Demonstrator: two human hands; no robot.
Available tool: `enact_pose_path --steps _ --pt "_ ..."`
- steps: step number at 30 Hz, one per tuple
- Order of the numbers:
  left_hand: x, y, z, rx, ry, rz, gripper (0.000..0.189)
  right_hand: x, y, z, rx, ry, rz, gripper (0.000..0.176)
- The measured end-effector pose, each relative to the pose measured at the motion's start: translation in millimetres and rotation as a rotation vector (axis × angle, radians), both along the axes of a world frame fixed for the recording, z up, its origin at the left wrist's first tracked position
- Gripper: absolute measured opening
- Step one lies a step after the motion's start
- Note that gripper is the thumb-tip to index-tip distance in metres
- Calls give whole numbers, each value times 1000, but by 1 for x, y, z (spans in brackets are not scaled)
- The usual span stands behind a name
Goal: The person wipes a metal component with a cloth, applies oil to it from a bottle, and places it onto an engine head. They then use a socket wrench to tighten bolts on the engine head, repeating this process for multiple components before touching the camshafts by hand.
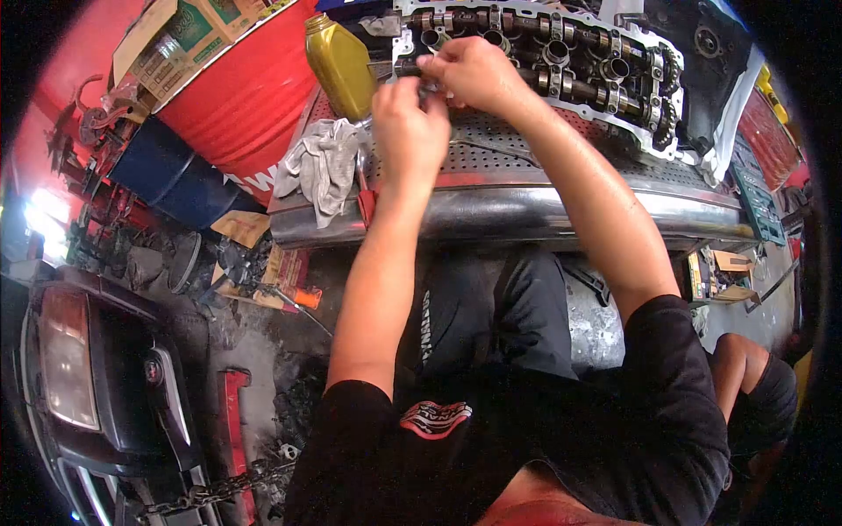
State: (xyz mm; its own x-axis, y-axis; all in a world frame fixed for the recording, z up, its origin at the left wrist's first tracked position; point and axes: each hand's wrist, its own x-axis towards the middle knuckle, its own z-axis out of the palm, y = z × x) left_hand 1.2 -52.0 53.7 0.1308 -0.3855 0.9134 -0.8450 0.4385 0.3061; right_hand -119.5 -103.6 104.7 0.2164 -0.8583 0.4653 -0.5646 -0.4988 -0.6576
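Note:
A cylinder head (586,95) with two camshafts, cam caps and round tubes lies on a perforated metal bench top (491,164). My left hand (409,124) is closed just in front of its left end, fingers curled towards the other hand. Beside it, my right hand (478,77) pinches at the near left corner of the head, its thumb and fingertips together. Whatever sits between the fingertips is mostly hidden, and I cannot make it out. Close by on the left stand a gold oil bottle (340,70) and a crumpled grey rag (320,167).
A red-handled tool (367,206) hangs at the bench's front edge. A red drum (237,96) carries cardboard boxes (189,39). A green socket tray (759,206) is at right. Another person's arm (737,377) shows lower right; a car front (114,377) is lower left.

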Motion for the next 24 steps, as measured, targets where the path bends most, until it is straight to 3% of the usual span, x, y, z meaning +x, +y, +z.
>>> enact_pose_path --steps 2,3,6,9,15,18,24 --pt "6 -4 13 229 415 -173 19 -9 1 14 -113 55 88 28" --pt "13 -10 17 154 464 -230 21 -15 1 18 -164 43 147 26" --pt "20 -16 25 -150 217 -60 22 -24 -2 26 -381 20 287 38" --pt "14 -9 33 -226 37 -5 23 -24 -8 24 -654 11 366 40" --pt "10 -11 38 -286 -84 20 23 -26 -27 33 -521 -6 461 36" --pt "7 -12 42 -300 -124 57 23 -30 -19 40 -669 -19 480 18" --pt "-4 -25 50 -253 -126 91 20 -35 -31 43 -781 53 393 20"
